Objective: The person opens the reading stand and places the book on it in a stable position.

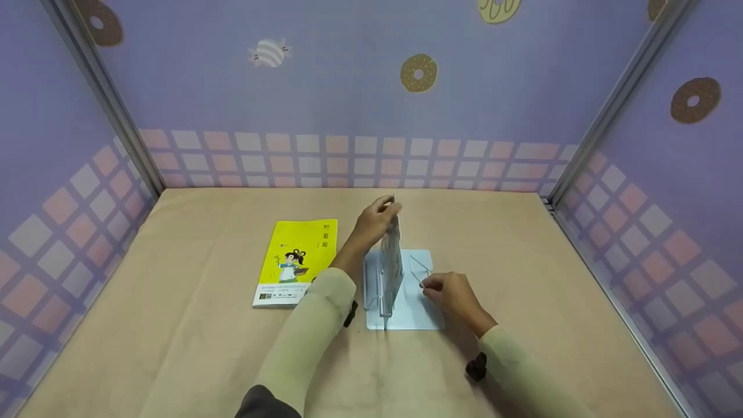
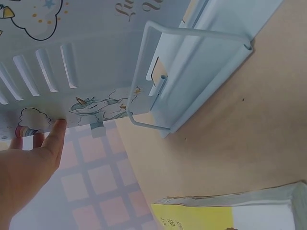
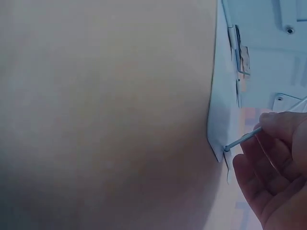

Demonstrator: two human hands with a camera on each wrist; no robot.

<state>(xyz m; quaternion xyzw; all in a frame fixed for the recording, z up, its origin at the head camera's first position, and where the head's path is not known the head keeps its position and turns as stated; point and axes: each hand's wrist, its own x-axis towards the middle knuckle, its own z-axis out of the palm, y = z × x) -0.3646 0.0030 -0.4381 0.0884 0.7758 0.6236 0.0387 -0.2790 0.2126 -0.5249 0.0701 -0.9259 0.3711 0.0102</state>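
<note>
A pale bookstand has its printed back panel [image 1: 391, 270] standing upright, edge-on, above a flat base [image 1: 413, 316]. My left hand [image 1: 372, 225] grips the panel's top edge; unicorn and cloud drawings and slots show on the panel [image 2: 96, 52] in the left wrist view. A bent wire arm [image 2: 201, 32] stands out on the front side. Behind the panel, my right hand [image 1: 457, 295] pinches a thin wire support [image 3: 243, 139] between thumb and finger. One end of that wire joins the base's edge. The panel hides part of the base from the head view.
A yellow book [image 1: 303, 244] with a drawn figure on its cover lies left of the stand, partly behind the left forearm. A beige cloth [image 1: 191, 278] covers the table. Purple patterned walls [image 1: 348, 104] enclose the back and both sides.
</note>
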